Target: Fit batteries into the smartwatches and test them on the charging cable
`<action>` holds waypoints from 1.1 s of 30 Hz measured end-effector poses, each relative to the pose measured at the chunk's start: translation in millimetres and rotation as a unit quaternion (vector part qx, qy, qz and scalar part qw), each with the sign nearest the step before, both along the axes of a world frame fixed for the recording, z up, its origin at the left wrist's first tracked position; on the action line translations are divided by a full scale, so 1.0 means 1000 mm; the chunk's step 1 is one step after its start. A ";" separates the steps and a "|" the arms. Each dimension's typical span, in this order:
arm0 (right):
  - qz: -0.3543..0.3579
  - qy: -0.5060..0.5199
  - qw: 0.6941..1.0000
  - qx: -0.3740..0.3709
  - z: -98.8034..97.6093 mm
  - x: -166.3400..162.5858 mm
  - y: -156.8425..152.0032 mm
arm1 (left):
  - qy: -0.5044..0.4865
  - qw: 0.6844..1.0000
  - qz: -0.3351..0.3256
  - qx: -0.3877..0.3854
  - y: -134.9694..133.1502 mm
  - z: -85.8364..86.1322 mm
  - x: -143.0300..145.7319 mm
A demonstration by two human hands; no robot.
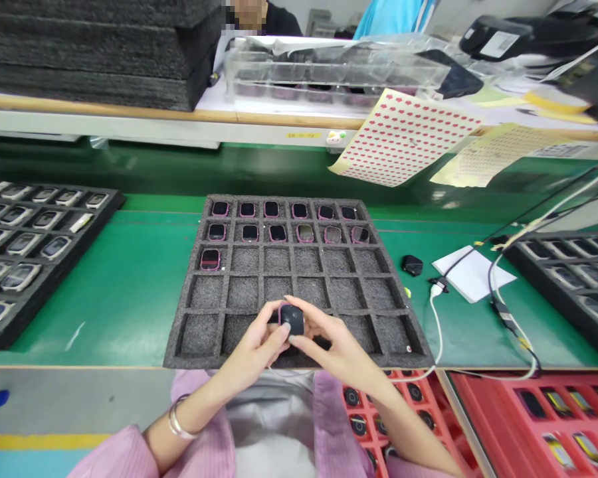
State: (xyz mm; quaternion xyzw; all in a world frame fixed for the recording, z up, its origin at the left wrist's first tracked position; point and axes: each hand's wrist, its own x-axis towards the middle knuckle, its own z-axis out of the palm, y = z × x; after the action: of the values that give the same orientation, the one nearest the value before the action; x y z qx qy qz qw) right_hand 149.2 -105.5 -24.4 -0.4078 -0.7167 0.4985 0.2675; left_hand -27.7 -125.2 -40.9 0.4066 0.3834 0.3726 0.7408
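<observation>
1. The left hand [262,342] grips the left side of a dark, purple-rimmed device [292,320], its thumb lying against the dark face.
2. The right hand [331,338] closes on the same device from the right, forefinger along the far edge, thumb at the near edge; fingers of both hands are clamped on it.
3. The device is above the near middle of a black foam tray [279,260]; whether the hands touch the foam I cannot tell.
4. Similar purple-rimmed devices [278,232] fill the tray's two far rows, and one more sits in the third row's left compartment.
5. To the left, a second dark tray [110,204] holds pale-framed pieces [22,277].
6. On the green tabletop [129,292], right of the foam tray, are a small black block [412,265], a white connector [436,290] and white paper [471,272].
7. At near right, a red tray [523,458] holds rectangular parts [558,451].
</observation>
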 end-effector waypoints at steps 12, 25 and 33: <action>0.129 -0.190 0.945 0.233 0.060 0.000 0.029 | -0.024 0.996 0.004 0.089 -0.006 -0.001 0.010; 0.264 -0.184 0.866 0.383 0.021 -0.202 0.121 | 0.140 0.972 0.013 0.187 0.002 0.000 0.004; 0.297 -0.204 0.846 0.392 -0.006 -0.226 0.129 | 0.111 0.974 0.052 0.191 0.003 -0.003 -0.002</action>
State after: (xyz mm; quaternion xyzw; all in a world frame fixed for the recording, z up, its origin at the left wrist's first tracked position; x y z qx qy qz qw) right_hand -76.9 23.4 -29.9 -0.1289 -0.9778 0.1376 0.0918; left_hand -29.9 -121.9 -44.4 0.5589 0.4057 0.4294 0.5819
